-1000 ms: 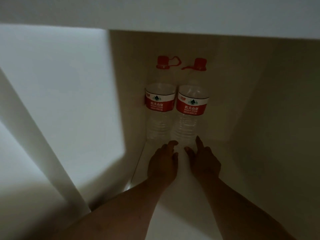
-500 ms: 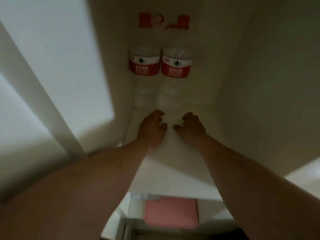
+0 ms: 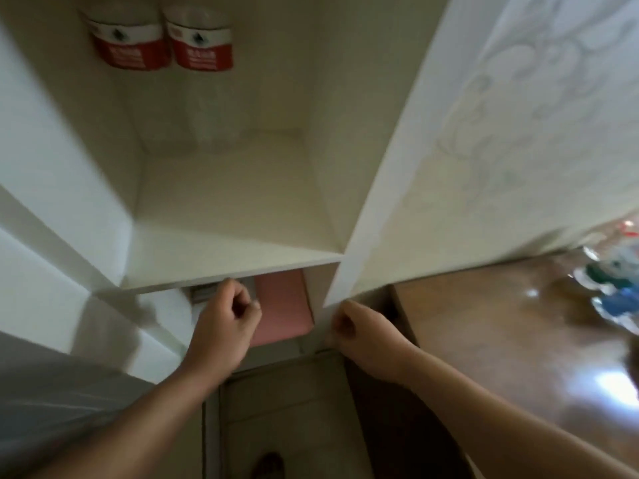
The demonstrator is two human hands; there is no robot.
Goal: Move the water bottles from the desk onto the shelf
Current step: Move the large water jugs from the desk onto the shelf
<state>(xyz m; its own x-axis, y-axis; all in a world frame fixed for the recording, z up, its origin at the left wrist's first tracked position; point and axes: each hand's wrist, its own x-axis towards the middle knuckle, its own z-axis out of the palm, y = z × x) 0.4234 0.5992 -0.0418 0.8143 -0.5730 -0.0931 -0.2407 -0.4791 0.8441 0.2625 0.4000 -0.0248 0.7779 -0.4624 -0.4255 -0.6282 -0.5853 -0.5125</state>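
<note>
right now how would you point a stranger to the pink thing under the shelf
Find the white shelf holding two red-labelled water bottles at its back. Look into the gap just beneath its front edge, between the two hands. The flat pink pad lies there, the only pink thing among white boards.

Shelf (image 3: 221,202) front open; two bottles (image 3: 166,46) block back-left; right side panel (image 3: 373,188) walls cubby.

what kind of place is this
Probably a home room or study: a white shelf holding two bottles, a wooden desk beside it, and patterned wallpaper.
</note>
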